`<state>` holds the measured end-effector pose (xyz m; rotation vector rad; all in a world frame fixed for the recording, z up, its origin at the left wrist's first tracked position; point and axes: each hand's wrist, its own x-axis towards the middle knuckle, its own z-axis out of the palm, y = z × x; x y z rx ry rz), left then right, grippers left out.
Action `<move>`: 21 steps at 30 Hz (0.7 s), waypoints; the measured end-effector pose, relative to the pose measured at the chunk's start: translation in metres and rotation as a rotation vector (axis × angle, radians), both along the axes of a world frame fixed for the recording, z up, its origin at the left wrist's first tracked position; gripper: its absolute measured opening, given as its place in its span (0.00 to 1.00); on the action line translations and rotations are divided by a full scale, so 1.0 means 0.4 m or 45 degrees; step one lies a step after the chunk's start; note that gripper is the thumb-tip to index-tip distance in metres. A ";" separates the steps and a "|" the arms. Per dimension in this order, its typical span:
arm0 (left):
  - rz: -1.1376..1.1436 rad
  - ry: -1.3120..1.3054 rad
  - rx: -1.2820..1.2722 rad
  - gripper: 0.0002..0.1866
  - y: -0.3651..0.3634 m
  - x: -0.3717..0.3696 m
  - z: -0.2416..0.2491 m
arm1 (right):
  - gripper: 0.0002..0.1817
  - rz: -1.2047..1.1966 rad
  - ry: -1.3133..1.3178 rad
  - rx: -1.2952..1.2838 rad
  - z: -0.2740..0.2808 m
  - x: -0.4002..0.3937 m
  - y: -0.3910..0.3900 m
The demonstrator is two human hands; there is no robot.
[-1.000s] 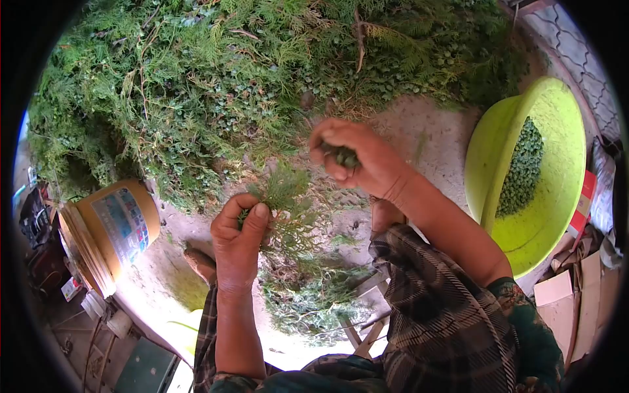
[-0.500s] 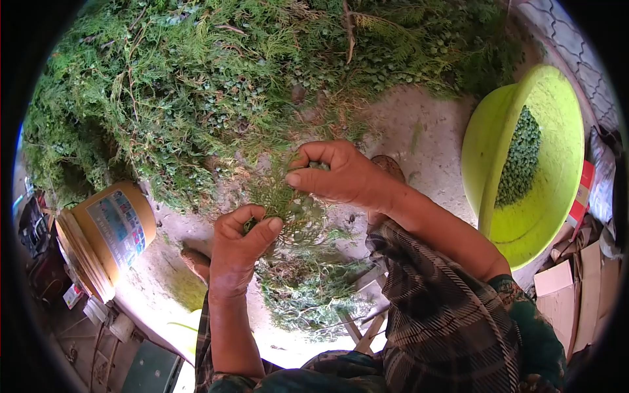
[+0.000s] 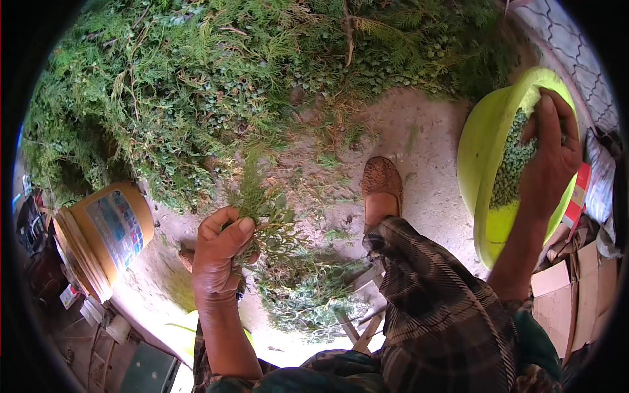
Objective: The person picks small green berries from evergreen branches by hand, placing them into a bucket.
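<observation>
My left hand (image 3: 225, 252) is closed, thumb against fingers, around a flat-leaved evergreen sprig (image 3: 270, 219) whose fronds fan out up and to the right. My right hand (image 3: 555, 154) hangs over the lime-green basin (image 3: 481, 150), its fingers bent and parted, with nothing visible between them. Small green cones (image 3: 512, 164) are heaped inside the basin, partly hidden behind this hand.
A large pile of cut evergreen branches (image 3: 216, 92) fills the far side. Loose sprigs (image 3: 308, 288) lie by a wooden stool leg. At left is a tan bucket (image 3: 141, 223); at right, cardboard (image 3: 576, 295). My shoe (image 3: 382, 177) rests on the floor.
My right hand has left the sprig and swung right, over the basin. My left hand has shifted slightly left and still holds the sprig.
</observation>
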<state>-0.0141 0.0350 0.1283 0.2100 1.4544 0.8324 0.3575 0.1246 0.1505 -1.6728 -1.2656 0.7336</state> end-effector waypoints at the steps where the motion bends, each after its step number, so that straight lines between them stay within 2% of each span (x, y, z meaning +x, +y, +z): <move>1: 0.016 0.017 -0.026 0.08 0.001 0.002 0.000 | 0.14 -0.198 -0.703 0.109 -0.013 0.070 0.005; 3: 0.000 0.007 -0.021 0.08 0.003 0.004 -0.003 | 0.15 -0.003 -1.973 -0.165 -0.052 0.230 -0.049; 5: -0.016 0.001 -0.022 0.09 0.005 0.014 -0.004 | 0.16 -0.028 -1.339 0.010 -0.008 0.093 -0.079; 6: -0.031 0.025 -0.037 0.09 0.007 0.023 0.000 | 0.14 0.025 -0.710 -0.051 -0.012 0.022 -0.097; 8: -0.073 0.045 -0.048 0.09 0.013 0.037 0.008 | 0.16 0.514 0.413 -0.513 -0.041 -0.101 -0.121; 9: -0.110 0.018 -0.013 0.08 0.011 0.042 0.012 | 0.22 0.859 0.437 -0.774 -0.044 -0.175 -0.092; 10: -0.143 -0.010 0.020 0.07 0.011 0.047 0.014 | 0.29 1.073 0.424 -0.832 -0.056 -0.235 -0.083; 11: -0.145 -0.012 0.018 0.07 0.013 0.056 0.019 | 0.34 1.193 0.551 -0.996 -0.075 -0.280 -0.074; 13: -0.241 0.087 -0.031 0.08 0.013 0.068 0.033 | 0.33 1.436 0.482 -0.735 -0.130 -0.344 -0.071; 14: -0.241 0.088 -0.037 0.08 0.012 0.065 0.034 | 0.33 1.437 0.487 -0.739 -0.131 -0.352 -0.062; 16: -0.364 0.108 -0.009 0.09 0.011 0.058 0.034 | 0.28 1.455 0.940 -1.103 -0.113 -0.363 -0.040; 17: -0.366 0.107 -0.010 0.09 0.010 0.062 0.037 | 0.28 1.453 0.940 -1.105 -0.112 -0.368 -0.041; 19: -0.340 0.220 0.072 0.09 0.005 0.076 0.044 | 0.28 1.355 1.244 -1.203 -0.112 -0.374 -0.046; 21: -0.324 0.175 0.061 0.09 0.007 0.066 0.042 | 0.31 1.370 1.180 -1.185 -0.113 -0.376 -0.048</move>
